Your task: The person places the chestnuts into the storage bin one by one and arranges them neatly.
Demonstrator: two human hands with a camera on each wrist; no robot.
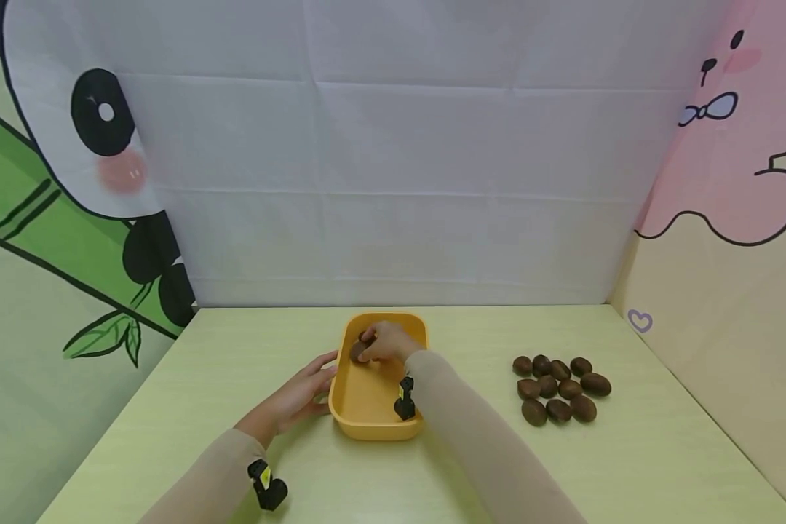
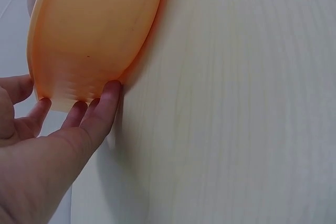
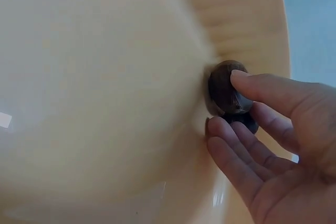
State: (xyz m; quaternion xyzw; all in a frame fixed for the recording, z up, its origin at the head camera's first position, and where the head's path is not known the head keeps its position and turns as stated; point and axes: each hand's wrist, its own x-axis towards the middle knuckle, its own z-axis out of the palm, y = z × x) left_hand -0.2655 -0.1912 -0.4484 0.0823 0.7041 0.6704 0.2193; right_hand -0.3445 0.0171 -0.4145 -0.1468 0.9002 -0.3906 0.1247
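Note:
My right hand [image 1: 388,343] reaches into the far left corner of a yellow plastic tray [image 1: 343,415]. Between its thumb and fingers it pinches a glossy dark brown chestnut [image 3: 223,87], down by the tray's end wall. Another dark chestnut [image 3: 249,123] lies just behind it, partly hidden by the fingers. Outside the tray, my left hand [image 1: 299,400] rests its fingertips against the left wall. In the left wrist view, its fingers [image 2: 107,106] are spread along that orange-looking side, not curled round it.
To the right of the tray, several brown chestnuts [image 1: 558,389] lie loosely grouped on the pale wood table [image 1: 471,349]. A white back panel [image 1: 399,247] rises behind the table's far edge, with cartoon-painted side walls left and right.

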